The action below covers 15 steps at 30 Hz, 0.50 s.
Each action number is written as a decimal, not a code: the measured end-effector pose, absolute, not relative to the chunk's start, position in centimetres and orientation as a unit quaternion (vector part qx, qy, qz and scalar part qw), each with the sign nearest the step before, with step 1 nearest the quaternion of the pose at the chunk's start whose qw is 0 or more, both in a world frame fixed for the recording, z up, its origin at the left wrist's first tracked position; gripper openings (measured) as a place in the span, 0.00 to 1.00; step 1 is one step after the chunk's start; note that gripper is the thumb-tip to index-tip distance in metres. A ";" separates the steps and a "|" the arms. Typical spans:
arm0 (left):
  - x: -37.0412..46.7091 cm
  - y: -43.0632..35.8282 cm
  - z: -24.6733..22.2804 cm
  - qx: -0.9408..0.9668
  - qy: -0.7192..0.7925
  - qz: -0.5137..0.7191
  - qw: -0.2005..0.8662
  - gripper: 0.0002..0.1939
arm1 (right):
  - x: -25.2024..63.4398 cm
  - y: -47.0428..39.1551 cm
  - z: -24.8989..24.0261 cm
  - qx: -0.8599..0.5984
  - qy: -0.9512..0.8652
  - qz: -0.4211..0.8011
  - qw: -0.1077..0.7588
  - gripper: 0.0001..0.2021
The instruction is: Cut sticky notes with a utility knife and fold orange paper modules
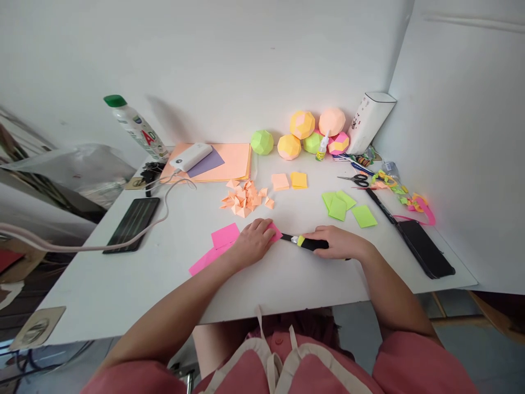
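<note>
Some pink paper (225,235) lies on the white bench (159,295) beside the left hand (252,242), whose bent, drawn-together fingers hold a small pink piece (276,231) against the surface; the right hand (341,242) has its fingers wrapped around a black-and-yellow cutter (312,243), the blade (287,237) reaching that piece's edge, while folded peach pieces (243,198) sit heaped just beyond

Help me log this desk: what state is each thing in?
Left hand, curled, holding pink paper
Right hand, closed around the cutter
Pink paper, held, at the blade's tip
Cutter, blade out
Peach pieces, folded, heaped loosely
Paper balls, assembled, grouped together
Green notes, loose, some overlapping
Scissors, lying down; blade opening unclear
Power bank, cable plugged in
Green-capped bottle, cap on, standing
Black device on the left, flat; screen unclear
</note>
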<state>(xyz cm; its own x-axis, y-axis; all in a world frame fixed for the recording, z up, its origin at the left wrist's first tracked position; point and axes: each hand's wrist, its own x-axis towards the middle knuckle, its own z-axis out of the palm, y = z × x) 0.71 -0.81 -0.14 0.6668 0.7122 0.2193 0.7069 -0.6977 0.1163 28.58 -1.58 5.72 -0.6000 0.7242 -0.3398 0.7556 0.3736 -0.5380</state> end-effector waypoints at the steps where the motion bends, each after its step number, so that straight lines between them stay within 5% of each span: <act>1: 0.7 -0.8 -0.1 0.912 0.393 0.120 0.013 0.09 | 28.6 -1.5 5.8 0.447 0.828 -0.337 0.022 0.27; 15: 0.5 -1.0 -0.6 0.910 0.393 0.128 0.038 0.09 | 28.2 -1.8 5.7 0.449 0.831 -0.328 0.027 0.28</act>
<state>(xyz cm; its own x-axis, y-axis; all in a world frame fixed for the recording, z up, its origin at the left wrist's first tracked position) 0.53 -0.99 -0.60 0.6579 0.7255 0.2020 0.7059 -0.6876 0.1703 28.22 -1.77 5.70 -0.5945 0.7287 -0.3399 0.7644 0.3810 -0.5201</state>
